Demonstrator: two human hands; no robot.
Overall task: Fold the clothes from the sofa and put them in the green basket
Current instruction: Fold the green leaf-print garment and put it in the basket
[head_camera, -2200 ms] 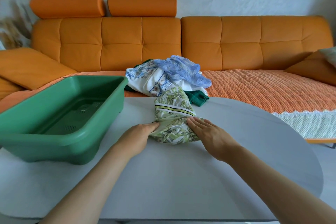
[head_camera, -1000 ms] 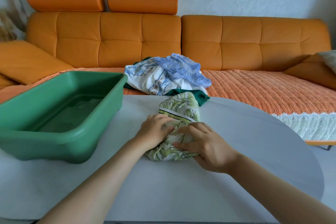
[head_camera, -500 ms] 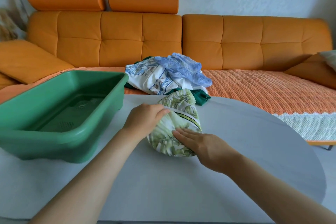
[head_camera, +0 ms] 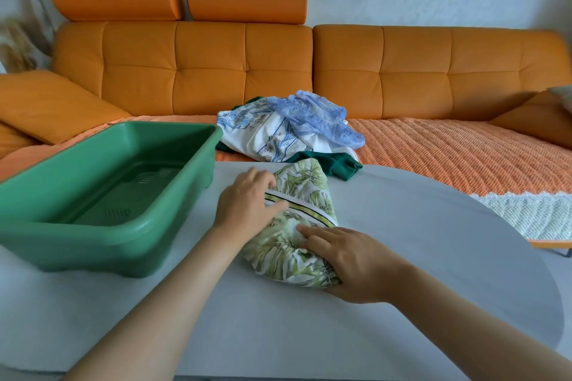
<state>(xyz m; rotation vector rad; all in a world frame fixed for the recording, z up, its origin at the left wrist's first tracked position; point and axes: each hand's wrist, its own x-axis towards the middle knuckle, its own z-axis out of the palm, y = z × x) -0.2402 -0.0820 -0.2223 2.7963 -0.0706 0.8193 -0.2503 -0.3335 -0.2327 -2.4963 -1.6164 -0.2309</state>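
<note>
Grey oval bench [head_camera: 433, 257]: left hand [head_camera: 244, 207] grips leaf-print green-white garment [head_camera: 305, 190], right hand [head_camera: 353, 260] presses it flat-fingered; green plastic basket [head_camera: 77, 244] at nine o'clock.

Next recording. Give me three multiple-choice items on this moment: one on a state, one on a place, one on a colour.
1. The green basket is: A empty; B holding folded clothes; C overturned.
2. The leaf-print garment lies: A in the basket; B on the table; C on the floor.
3. The sofa is: A grey; B blue; C orange.
Answers: 1 A, its bare perforated bottom shows; 2 B, it rests on the table beside the basket; 3 C, its whole upholstery is orange.
</note>
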